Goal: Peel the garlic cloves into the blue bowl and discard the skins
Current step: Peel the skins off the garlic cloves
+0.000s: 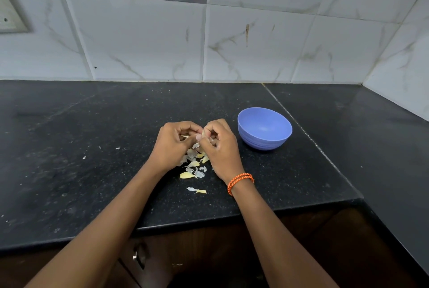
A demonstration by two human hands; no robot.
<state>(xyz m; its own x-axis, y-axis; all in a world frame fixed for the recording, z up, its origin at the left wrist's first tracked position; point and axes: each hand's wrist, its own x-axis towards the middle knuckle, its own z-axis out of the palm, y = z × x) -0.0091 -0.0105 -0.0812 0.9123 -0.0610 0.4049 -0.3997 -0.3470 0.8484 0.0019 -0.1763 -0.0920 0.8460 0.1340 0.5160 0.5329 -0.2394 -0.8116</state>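
Right now I am in the middle of peeling: my left hand point(176, 139) and my right hand point(218, 141) meet just above the bench point(92, 148), fingers curled in, pinching a garlic clove point(203, 134) between them. Only a pale sliver of it shows between my fingertips, so I cannot tell how much skin is left on it. Below my hands lies a small heap of cloves and skins point(193, 164), some yellowish pieces, some papery white, with one loose scrap point(196, 190) nearer to me and a few white flecks off to the left.

The blue bowl point(264, 128) stands just beside my right hand, to its right, and looks empty from here, so I judge the task is at an early stage. Next I need to strip the last skin off, let it fall on the heap, and reach right to drop the bare clove into the bowl; the skins must be gathered and thrown away later.

The bench is black speckled stone with a seam running past the bowl. Behind it rises a wall of white marbled tiles point(255, 39), with a band of cup pictures at the top. An orange cord point(240, 179) circles my right wrist.
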